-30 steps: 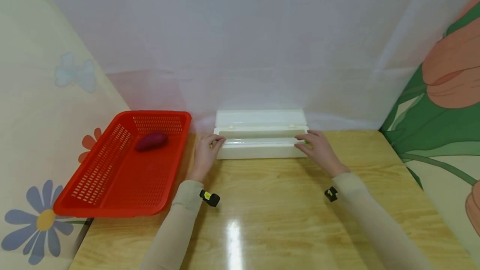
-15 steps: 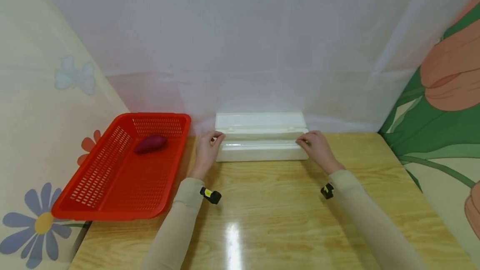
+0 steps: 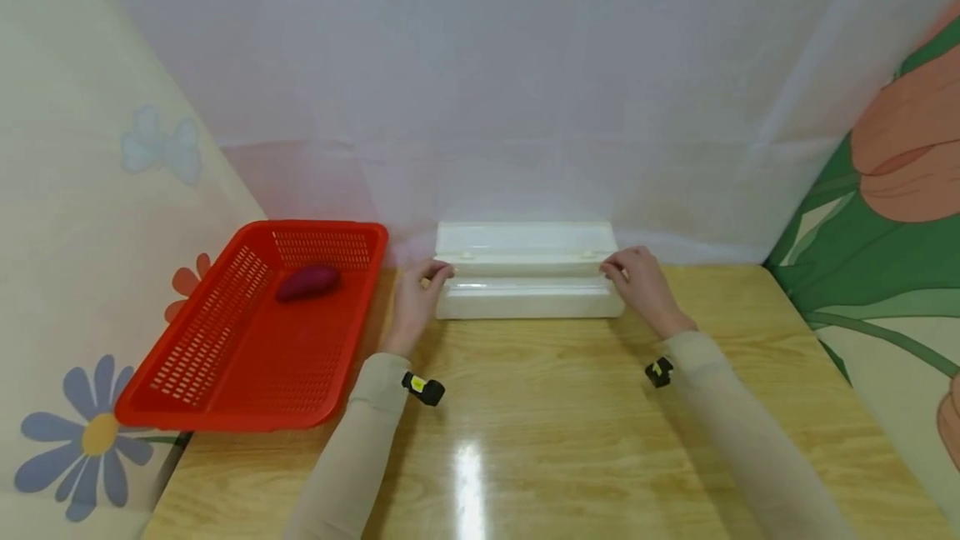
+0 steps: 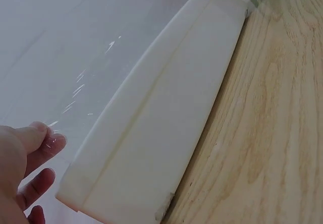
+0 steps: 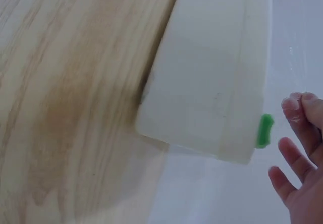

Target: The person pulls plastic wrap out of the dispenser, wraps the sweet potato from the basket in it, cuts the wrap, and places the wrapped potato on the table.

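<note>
A long white cling film dispenser (image 3: 528, 307) lies near the back edge of the table, its lid (image 3: 525, 237) raised against the wall. Clear cling film (image 4: 86, 88) stretches up from it, glinting in the left wrist view. My left hand (image 3: 413, 307) pinches the film's left corner between thumb and forefinger. At the other end, my right hand (image 3: 643, 290) pinches the film's right corner, its remaining fingers loosely bent in the right wrist view. Beside the right fingertips, a green slider (image 5: 264, 131) sticks out at the dispenser's edge. The inside of the dispenser is mostly hidden.
To the left stands a red plastic basket (image 3: 348, 357) with a purple sweet potato (image 3: 308, 282) in it. A pale cloth wall (image 3: 487, 107) rises directly behind the dispenser. Wood-grain tabletop (image 3: 555, 432) spreads in front, between both forearms.
My right thumb and forefinger, apart at first, have closed on the film's corner. That hand has then risen slightly. The left hand stays almost where it was, still pinching.
</note>
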{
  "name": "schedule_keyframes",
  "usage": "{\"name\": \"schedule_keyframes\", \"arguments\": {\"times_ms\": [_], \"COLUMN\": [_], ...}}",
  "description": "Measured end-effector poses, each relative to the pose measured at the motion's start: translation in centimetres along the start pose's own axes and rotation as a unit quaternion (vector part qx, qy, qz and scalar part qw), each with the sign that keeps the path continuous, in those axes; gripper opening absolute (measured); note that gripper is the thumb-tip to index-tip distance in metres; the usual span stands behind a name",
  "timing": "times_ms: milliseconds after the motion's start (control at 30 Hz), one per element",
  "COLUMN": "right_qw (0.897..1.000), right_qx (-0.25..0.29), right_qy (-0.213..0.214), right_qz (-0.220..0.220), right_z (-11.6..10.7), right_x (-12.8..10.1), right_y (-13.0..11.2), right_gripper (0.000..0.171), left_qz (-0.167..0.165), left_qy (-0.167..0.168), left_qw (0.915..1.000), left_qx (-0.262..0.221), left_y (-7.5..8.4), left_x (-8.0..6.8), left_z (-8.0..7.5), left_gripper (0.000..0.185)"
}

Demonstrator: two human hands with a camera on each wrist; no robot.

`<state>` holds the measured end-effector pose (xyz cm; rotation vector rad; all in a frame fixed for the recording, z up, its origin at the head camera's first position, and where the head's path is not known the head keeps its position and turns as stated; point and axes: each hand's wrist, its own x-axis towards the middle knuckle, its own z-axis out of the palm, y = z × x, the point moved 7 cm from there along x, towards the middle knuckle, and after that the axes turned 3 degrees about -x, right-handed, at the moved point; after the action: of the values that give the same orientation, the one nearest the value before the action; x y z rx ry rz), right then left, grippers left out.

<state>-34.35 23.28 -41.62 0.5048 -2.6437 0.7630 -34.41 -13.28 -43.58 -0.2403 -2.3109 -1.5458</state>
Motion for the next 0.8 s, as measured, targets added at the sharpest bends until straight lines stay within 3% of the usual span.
{"name": "schedule_keyframes", "arguments": {"times_ms": [333, 567, 800], "right_qw": [1.000, 0.998, 0.994], "right_qx": [0.014, 0.022, 0.027], "right_qy": [0.000, 0.044, 0.074], "right_qz": [-0.003, -0.044, -0.073], "right_z": [-1.9, -3.1, -4.3], "right_x": [-0.1, -1.6, -2.5], "right_y": [-1.2, -2.2, -3.4], "right_gripper": [0.016, 0.011, 0.006], "left_qz": [0.015, 0.012, 0.056], "left_qy": [0.022, 0.024, 0.050], "left_qw": [0.9993, 0.9994, 0.9968], "left_qx": [-0.025, -0.020, -0.025], "left_y": [1.1, 2.1, 3.8], "left_x": [-0.9, -2.1, -3.0], "left_z": [-0.9, -1.4, -2.4], "left_gripper": [0.013, 0.015, 0.013]}}
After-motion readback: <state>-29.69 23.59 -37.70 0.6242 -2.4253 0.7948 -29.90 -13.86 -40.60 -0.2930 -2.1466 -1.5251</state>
